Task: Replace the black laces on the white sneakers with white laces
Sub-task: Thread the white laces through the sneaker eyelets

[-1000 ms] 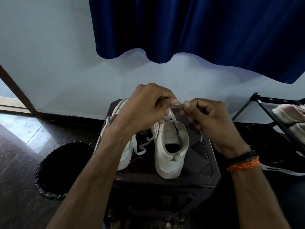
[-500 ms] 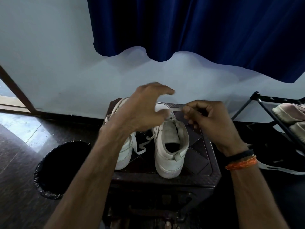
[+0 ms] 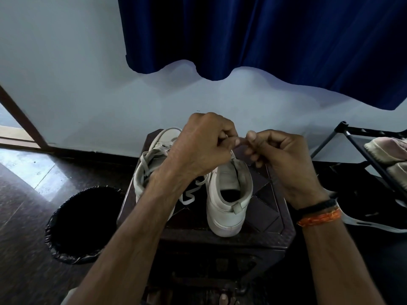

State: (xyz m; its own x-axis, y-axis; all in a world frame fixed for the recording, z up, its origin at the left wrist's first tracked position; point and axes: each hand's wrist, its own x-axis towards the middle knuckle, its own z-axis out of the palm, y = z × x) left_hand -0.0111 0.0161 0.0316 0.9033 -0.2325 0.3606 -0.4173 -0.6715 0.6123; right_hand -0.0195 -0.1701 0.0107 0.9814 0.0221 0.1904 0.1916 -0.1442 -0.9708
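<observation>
Nearest the camera, two bare forearms reach forward over a dark stool (image 3: 273, 234); the right wrist wears a black band (image 3: 317, 204) and an orange thread (image 3: 319, 218). On the stool stand two white sneakers, heels toward the viewer: the right sneaker (image 3: 229, 199) and the left sneaker (image 3: 152, 164), partly hidden by the left arm. A loose white lace (image 3: 189, 195) curls on the stool between them. Above the right sneaker's tongue the left hand (image 3: 202, 148) and right hand (image 3: 284, 159) meet, fingers curled, thumb and forefinger of each pinching what looks like a lace end; blur hides it. A black-lined bin (image 3: 86, 223) sits on the floor left of the stool, a shoe rack (image 3: 363, 155) to its right, and a blue curtain (image 3: 264, 36) hangs on the wall behind.
</observation>
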